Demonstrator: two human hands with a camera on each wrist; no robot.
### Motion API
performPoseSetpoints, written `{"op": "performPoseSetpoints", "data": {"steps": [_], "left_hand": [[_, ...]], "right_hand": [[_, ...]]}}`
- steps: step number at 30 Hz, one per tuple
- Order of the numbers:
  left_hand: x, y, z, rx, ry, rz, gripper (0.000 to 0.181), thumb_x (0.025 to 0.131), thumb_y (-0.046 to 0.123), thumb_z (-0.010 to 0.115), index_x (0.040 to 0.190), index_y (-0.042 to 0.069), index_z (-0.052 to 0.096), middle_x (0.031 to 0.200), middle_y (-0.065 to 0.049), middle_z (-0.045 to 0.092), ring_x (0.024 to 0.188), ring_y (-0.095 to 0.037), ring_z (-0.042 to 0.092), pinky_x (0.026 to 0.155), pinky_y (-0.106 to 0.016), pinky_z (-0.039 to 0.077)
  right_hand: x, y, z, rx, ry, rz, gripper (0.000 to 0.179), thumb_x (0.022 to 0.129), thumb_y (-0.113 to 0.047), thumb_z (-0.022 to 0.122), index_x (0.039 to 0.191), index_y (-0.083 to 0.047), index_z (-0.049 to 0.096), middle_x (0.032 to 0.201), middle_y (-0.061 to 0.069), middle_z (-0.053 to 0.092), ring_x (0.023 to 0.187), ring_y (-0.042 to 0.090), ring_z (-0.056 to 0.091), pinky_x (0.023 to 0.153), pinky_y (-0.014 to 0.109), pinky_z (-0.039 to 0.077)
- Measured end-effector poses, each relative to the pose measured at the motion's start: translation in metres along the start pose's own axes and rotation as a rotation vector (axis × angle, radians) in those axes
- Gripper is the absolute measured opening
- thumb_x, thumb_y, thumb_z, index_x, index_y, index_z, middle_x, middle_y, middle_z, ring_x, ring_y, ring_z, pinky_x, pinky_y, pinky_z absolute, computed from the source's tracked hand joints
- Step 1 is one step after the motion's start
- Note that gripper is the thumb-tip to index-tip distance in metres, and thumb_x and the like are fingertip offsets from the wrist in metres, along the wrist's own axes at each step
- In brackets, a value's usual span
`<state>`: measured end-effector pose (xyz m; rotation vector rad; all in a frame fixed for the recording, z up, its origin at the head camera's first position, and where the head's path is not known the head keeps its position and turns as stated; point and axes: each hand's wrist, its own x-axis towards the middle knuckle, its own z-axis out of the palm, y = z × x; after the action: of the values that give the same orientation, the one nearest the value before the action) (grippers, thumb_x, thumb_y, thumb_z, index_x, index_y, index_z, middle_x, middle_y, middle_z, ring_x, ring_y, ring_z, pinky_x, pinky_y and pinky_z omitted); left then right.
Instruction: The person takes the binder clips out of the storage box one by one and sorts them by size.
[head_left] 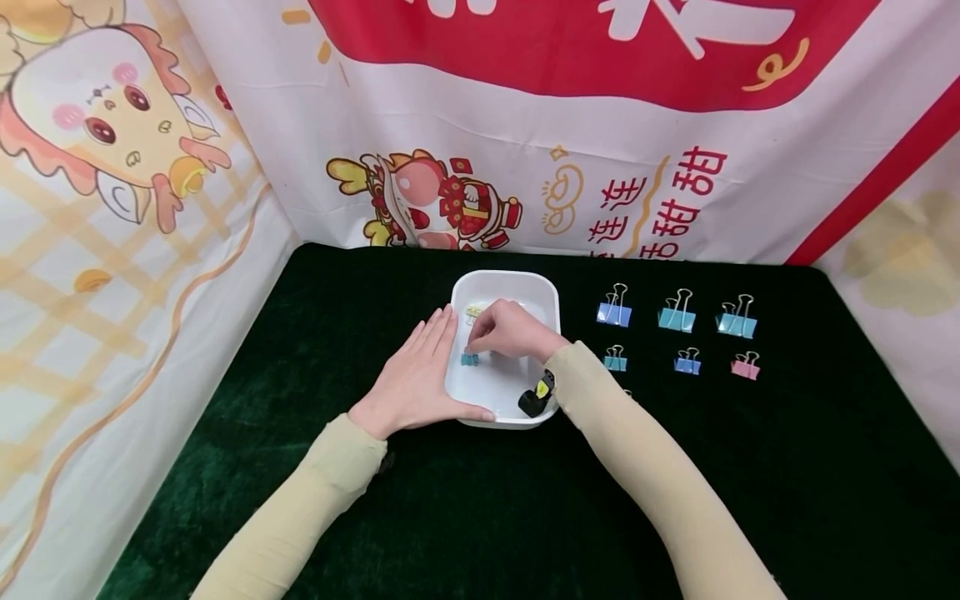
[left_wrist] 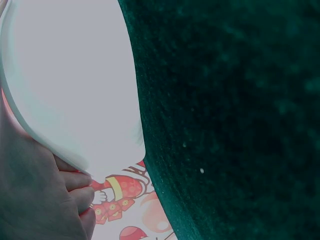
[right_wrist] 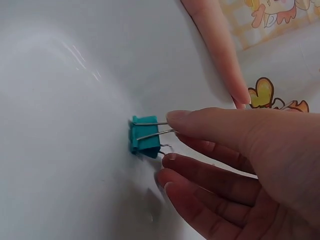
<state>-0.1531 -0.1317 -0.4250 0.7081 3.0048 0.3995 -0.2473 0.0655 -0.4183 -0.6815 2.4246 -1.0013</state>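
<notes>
In the head view, a white plastic tray (head_left: pixel 517 287) stands on the dark green cloth. My left hand (head_left: pixel 420 379) rests against its left side with fingers straight and the thumb over the near rim. The left wrist view shows that hand (left_wrist: pixel 42 190) along the tray's outer wall (left_wrist: pixel 75 75). Inside the tray, my right hand (head_left: pixel 513 329) pinches a small teal binder clip (head_left: pixel 469 359). Seen from the right wrist, thumb and fingers hold the wire handle of this clip (right_wrist: pixel 145 140), low over the white surface. A yellow binder clip (head_left: pixel 474 311) lies farther back, partly hidden.
Right of the tray, binder clips lie in rows on the cloth: a blue clip (head_left: pixel 613 314), a teal clip (head_left: pixel 677 319), a pink clip (head_left: pixel 746 367) and several others. My right forearm covers part of the near row. A printed curtain (head_left: pixel 450 108) hangs behind the table.
</notes>
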Motion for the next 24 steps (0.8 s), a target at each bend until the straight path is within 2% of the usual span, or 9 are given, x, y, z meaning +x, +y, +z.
{"op": "performPoseSetpoints", "data": {"steps": [9, 16, 24], "left_hand": [[0.0, -0.001, 0.0, -0.011, 0.0, 0.003, 0.141, 0.066, 0.096, 0.056, 0.164, 0.008, 0.005, 0.17, -0.009, 0.004, 0.155, -0.023, 0.003, 0.123, -0.041, 0.006], [0.001, -0.002, 0.001, -0.015, 0.003, 0.005, 0.141, 0.066, 0.093, 0.06, 0.164, 0.006, 0.008, 0.17, -0.008, 0.004, 0.155, -0.022, 0.003, 0.123, -0.043, 0.007], [0.002, -0.001, 0.0, -0.028, 0.006, 0.001, 0.14, 0.067, 0.091, 0.064, 0.164, 0.006, 0.009, 0.17, -0.008, 0.005, 0.155, -0.021, 0.003, 0.123, -0.042, 0.007]], "right_hand": [[-0.004, -0.001, -0.009, 0.02, 0.058, -0.011, 0.009, 0.089, -0.02, 0.082, 0.088, -0.013, 0.076, 0.086, -0.003, 0.073, 0.081, 0.015, 0.064, 0.073, 0.028, 0.054], [-0.012, -0.01, -0.023, 0.085, 0.088, -0.092, 0.022, 0.088, -0.014, 0.083, 0.106, -0.005, 0.073, 0.1, 0.002, 0.072, 0.093, 0.015, 0.069, 0.087, 0.029, 0.056], [-0.028, -0.023, -0.044, 0.079, 0.096, -0.149, 0.028, 0.088, -0.016, 0.083, 0.111, -0.004, 0.075, 0.105, 0.004, 0.074, 0.095, 0.015, 0.07, 0.086, 0.03, 0.057]]}}
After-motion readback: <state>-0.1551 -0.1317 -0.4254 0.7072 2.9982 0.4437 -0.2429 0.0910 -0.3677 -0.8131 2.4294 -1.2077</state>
